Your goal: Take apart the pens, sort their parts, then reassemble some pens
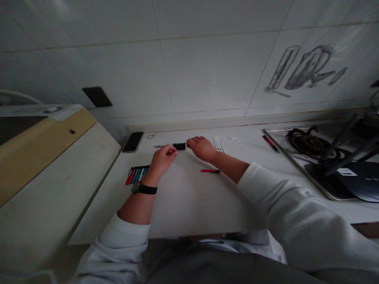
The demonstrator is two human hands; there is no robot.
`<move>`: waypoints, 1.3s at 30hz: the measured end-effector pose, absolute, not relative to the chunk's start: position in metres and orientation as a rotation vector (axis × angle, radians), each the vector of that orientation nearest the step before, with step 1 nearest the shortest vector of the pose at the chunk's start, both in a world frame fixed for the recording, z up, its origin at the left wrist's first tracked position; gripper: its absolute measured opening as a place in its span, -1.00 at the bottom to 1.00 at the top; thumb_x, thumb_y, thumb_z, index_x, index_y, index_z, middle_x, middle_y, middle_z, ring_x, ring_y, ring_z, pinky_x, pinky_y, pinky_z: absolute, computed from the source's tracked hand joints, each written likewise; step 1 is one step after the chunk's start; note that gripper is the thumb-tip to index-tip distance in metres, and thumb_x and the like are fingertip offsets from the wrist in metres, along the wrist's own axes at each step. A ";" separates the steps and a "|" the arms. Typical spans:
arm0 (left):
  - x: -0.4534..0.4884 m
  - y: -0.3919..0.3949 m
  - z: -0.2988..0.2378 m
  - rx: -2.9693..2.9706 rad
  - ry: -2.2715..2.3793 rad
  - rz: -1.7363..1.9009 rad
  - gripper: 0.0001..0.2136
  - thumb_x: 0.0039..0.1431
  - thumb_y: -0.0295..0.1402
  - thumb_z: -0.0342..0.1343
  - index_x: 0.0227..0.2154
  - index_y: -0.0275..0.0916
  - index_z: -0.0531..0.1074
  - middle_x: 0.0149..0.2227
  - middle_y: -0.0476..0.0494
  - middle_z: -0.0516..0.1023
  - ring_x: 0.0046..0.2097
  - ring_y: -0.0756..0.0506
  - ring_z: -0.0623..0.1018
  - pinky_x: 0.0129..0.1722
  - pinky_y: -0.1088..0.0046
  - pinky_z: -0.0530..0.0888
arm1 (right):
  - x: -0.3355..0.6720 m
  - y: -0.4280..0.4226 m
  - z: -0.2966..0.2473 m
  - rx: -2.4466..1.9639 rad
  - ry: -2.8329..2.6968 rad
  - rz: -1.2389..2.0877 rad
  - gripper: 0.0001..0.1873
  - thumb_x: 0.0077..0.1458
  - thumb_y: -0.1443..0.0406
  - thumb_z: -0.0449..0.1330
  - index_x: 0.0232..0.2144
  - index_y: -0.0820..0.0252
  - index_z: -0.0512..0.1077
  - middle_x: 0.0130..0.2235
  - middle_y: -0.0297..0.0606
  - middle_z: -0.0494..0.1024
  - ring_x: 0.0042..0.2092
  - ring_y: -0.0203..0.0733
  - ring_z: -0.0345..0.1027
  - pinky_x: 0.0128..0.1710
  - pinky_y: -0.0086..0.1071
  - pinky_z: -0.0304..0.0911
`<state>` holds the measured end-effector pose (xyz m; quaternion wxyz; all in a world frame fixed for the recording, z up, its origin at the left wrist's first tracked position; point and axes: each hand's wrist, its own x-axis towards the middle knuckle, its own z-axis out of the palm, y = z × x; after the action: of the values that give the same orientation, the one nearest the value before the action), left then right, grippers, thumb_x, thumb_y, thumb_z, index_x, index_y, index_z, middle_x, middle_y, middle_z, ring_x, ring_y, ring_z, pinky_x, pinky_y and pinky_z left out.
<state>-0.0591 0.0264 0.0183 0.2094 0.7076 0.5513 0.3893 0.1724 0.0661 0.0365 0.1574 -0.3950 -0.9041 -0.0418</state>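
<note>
My left hand point(162, 157) is curled into a loose fist on the white counter point(183, 197), with a black watch on its wrist. What its fingers pinch is hidden. My right hand point(201, 147) rests further back with its fingers bent down beside a small black ribbed block point(179, 146). That block lies between the two hands. A row of several red, blue and white pen-like sticks point(136, 174) sits just left of my left hand. A single red pen point(210, 170) lies under my right forearm.
A dark phone point(133, 142) lies at the back left of the counter. Another red and black pen point(270, 143) sits near a gas hob point(314, 146) on the right. White strips point(218, 142) lie behind my right hand. A tiled wall stands behind.
</note>
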 end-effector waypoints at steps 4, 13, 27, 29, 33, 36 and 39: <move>-0.046 0.026 0.011 1.807 1.358 1.147 -0.83 0.14 -0.22 0.23 -0.29 -0.20 0.50 -0.29 -0.10 0.63 -0.22 -0.11 0.60 -0.13 0.34 0.51 | 0.188 0.034 0.052 -1.162 -2.377 0.112 -0.73 0.42 0.25 0.00 -0.05 0.19 0.46 -0.08 -0.11 0.59 -0.10 -0.14 0.41 -0.08 -0.33 0.16; -0.001 0.011 0.012 1.569 1.118 1.136 -0.74 0.06 -0.16 0.31 -0.29 -0.23 0.49 -0.29 -0.13 0.63 -0.24 -0.09 0.59 -0.16 0.35 0.49 | 0.214 0.005 0.024 -1.262 -1.906 0.607 -0.61 0.42 0.07 -0.11 -0.30 0.10 0.38 -0.50 -0.39 0.43 -0.45 -0.26 0.30 -0.35 -0.42 0.16; 0.003 0.012 -0.009 1.433 1.070 0.999 -0.75 0.02 -0.22 0.36 -0.32 -0.25 0.51 -0.36 -0.09 0.57 -0.34 -0.03 0.53 -0.28 0.42 0.48 | 0.222 0.009 -0.010 -1.066 -1.695 0.985 -0.72 0.20 0.12 0.15 -0.11 0.13 0.43 -0.14 -0.21 0.59 -0.22 -0.22 0.48 -0.16 -0.32 0.40; 0.003 0.012 -0.009 1.428 1.073 1.009 -0.75 0.02 -0.22 0.36 -0.32 -0.25 0.51 -0.36 -0.09 0.57 -0.33 -0.03 0.53 -0.28 0.42 0.49 | 0.223 0.009 -0.011 -1.062 -1.697 1.006 -0.74 0.21 0.14 0.15 -0.11 0.13 0.44 -0.17 -0.22 0.60 -0.19 -0.20 0.51 -0.14 -0.30 0.40; 0.003 0.009 -0.006 1.442 1.075 1.058 -0.77 0.02 -0.25 0.36 -0.30 -0.25 0.53 -0.32 -0.11 0.59 -0.29 -0.04 0.55 -0.24 0.42 0.49 | 0.223 0.007 -0.012 -1.089 -1.744 0.939 -0.75 0.20 0.16 0.18 -0.10 0.11 0.43 -0.22 -0.26 0.61 -0.20 -0.19 0.52 -0.12 -0.27 0.41; 0.002 0.008 -0.004 1.478 1.068 1.085 -0.78 0.03 -0.26 0.36 -0.30 -0.25 0.55 -0.30 -0.12 0.61 -0.27 -0.05 0.56 -0.20 0.40 0.50 | 0.223 0.005 -0.010 -1.100 -1.768 0.903 -0.76 0.20 0.14 0.20 -0.11 0.09 0.42 -0.22 -0.27 0.61 -0.23 -0.19 0.51 -0.13 -0.27 0.42; 0.002 0.007 -0.003 1.499 1.065 1.089 -0.79 0.04 -0.26 0.35 -0.30 -0.25 0.56 -0.29 -0.13 0.62 -0.25 -0.06 0.57 -0.16 0.37 0.50 | 0.222 0.003 -0.008 -1.096 -1.778 0.899 -0.76 0.20 0.13 0.20 -0.13 0.09 0.42 -0.22 -0.27 0.62 -0.24 -0.19 0.50 -0.13 -0.26 0.43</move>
<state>0.0019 0.0072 -0.0033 0.4814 0.6149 0.4366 0.4468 0.2223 0.0029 -0.0077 0.4202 -0.4375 -0.7096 0.3586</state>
